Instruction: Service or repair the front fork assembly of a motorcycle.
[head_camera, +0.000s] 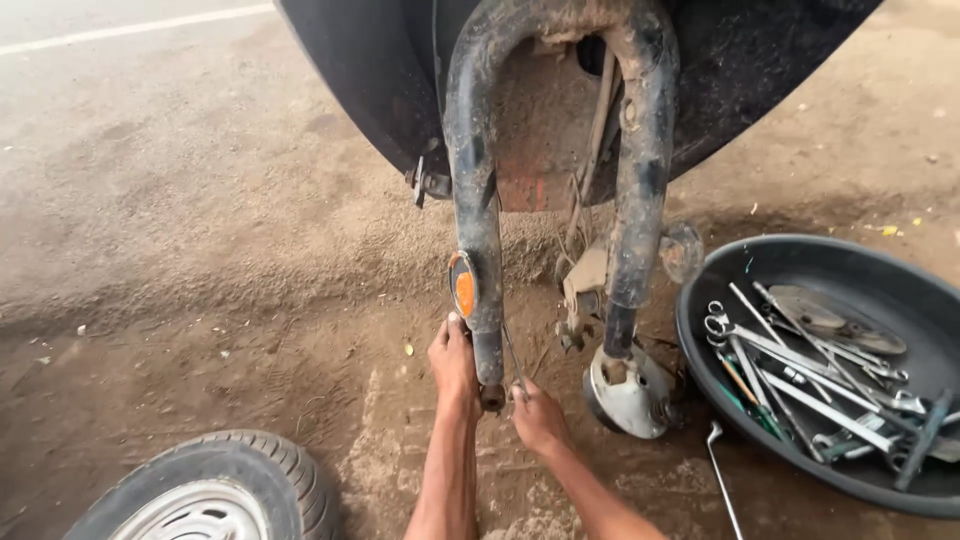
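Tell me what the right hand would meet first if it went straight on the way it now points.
The right hand points up and slightly left, so it would likely meet the lower end of the fork leg, which the left hand holds. Depth is unclear.

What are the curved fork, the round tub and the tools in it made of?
Curved black fork: likely painted steel tube, scuffed and mud-caked. Round black tub: probably plastic or rubber, matte with a thick rolled rim. Silver wrenches: bright plated steel, judging by the shine.
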